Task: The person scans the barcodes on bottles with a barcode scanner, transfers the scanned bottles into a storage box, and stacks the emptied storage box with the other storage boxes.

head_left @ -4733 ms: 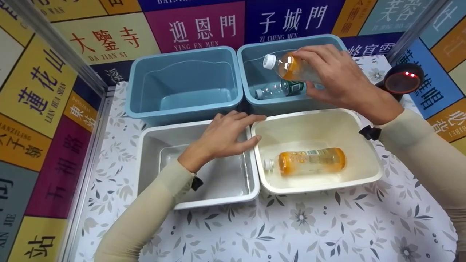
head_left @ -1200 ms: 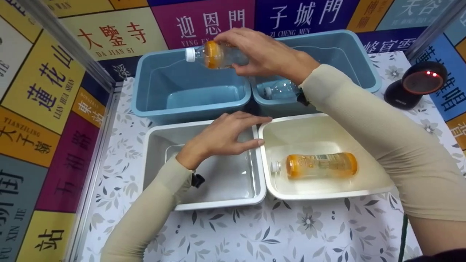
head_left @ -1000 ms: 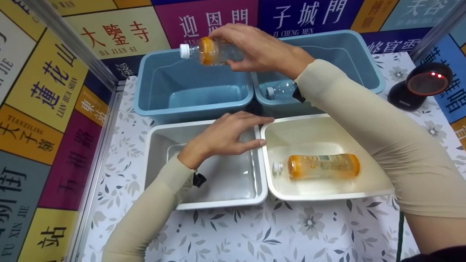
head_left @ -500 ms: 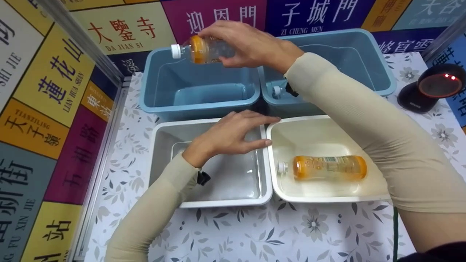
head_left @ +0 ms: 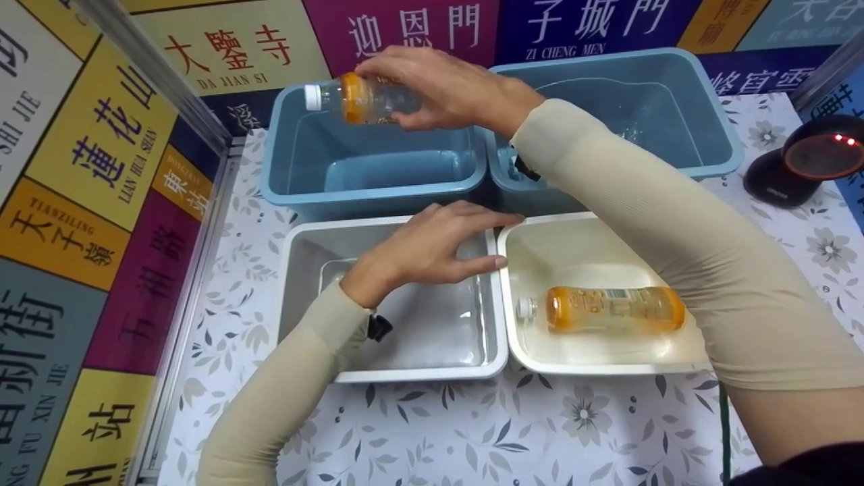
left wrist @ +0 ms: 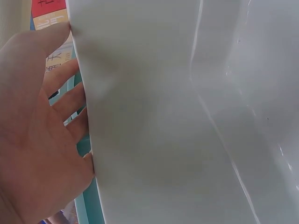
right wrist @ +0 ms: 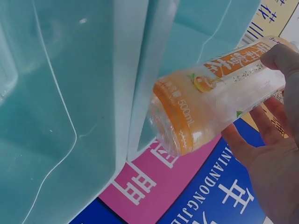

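Note:
My right hand (head_left: 452,91) grips a clear plastic drink bottle (head_left: 354,98) with orange label bands and a white cap. It is held sideways, cap to the left, above the back-left blue bin (head_left: 371,198). In the right wrist view, thumb and fingers wrap the bottle (right wrist: 210,98) and its base points away from the palm. My left hand (head_left: 432,246) rests on the rim of the front-left white bin (head_left: 425,374), fingers spread, fingertips at the edge of the cream bin (head_left: 607,369). The left wrist view shows those fingers (left wrist: 70,100) loosely extended beside the bin wall.
A similar orange-labelled bottle (head_left: 614,309) lies in the cream bin. The back-right blue bin (head_left: 648,101) holds a clear bottle, nearly hidden by my right forearm. A black scanner-like device (head_left: 803,162) stands at the right on the floral tablecloth (head_left: 574,432). Printed panels rise behind.
My right hand has carried the bottle leftward from over the back-right blue bin to over the back-left one. The left hand stays on the rim. The view has shifted slightly.

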Demonstrator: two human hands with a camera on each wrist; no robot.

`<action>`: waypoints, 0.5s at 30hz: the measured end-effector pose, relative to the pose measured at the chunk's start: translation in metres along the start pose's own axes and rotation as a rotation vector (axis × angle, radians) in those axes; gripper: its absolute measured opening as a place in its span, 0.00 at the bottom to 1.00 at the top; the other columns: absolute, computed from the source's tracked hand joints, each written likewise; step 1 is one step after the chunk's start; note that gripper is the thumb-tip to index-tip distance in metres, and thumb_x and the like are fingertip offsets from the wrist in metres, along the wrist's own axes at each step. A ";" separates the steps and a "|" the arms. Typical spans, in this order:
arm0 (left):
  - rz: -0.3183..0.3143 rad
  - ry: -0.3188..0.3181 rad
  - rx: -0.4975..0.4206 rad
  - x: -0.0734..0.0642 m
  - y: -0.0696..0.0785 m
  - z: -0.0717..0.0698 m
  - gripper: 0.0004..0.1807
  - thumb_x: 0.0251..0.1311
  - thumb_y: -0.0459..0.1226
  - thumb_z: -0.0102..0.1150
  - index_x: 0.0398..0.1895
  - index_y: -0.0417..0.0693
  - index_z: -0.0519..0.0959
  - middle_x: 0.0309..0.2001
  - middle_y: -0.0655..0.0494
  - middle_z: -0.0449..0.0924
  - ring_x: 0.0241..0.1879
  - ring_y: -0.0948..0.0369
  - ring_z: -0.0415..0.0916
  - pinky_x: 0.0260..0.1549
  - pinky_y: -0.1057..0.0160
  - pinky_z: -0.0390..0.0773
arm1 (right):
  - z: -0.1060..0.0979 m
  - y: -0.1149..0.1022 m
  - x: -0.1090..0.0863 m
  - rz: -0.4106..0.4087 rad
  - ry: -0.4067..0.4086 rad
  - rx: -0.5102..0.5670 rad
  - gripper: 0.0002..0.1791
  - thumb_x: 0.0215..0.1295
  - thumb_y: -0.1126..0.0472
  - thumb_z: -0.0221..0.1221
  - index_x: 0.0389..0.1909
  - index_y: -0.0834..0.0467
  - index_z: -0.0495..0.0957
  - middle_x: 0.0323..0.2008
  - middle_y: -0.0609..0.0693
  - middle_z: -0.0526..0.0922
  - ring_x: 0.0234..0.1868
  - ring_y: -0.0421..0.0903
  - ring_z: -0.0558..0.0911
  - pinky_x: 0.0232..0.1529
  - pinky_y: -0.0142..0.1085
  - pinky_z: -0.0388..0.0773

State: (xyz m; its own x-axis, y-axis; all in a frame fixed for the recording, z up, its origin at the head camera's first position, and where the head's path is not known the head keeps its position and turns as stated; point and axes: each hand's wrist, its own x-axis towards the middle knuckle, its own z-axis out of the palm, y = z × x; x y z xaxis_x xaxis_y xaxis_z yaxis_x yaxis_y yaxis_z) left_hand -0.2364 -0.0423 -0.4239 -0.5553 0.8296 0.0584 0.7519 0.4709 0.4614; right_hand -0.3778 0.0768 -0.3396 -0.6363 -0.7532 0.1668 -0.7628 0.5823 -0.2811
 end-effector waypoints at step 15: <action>-0.001 0.004 -0.002 0.000 0.000 0.001 0.33 0.67 0.65 0.48 0.74 0.73 0.65 0.69 0.74 0.71 0.70 0.66 0.65 0.65 0.50 0.68 | 0.005 0.001 -0.003 0.078 -0.077 -0.045 0.42 0.70 0.46 0.58 0.79 0.38 0.48 0.78 0.42 0.57 0.78 0.44 0.59 0.76 0.44 0.56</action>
State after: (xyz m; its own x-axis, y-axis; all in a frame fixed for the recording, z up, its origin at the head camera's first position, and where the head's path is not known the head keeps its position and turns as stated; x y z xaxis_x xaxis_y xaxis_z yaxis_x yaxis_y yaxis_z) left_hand -0.2361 -0.0425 -0.4248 -0.5574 0.8280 0.0612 0.7507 0.4712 0.4630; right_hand -0.3762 0.0787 -0.3454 -0.6845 -0.7254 0.0726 -0.7169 0.6518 -0.2473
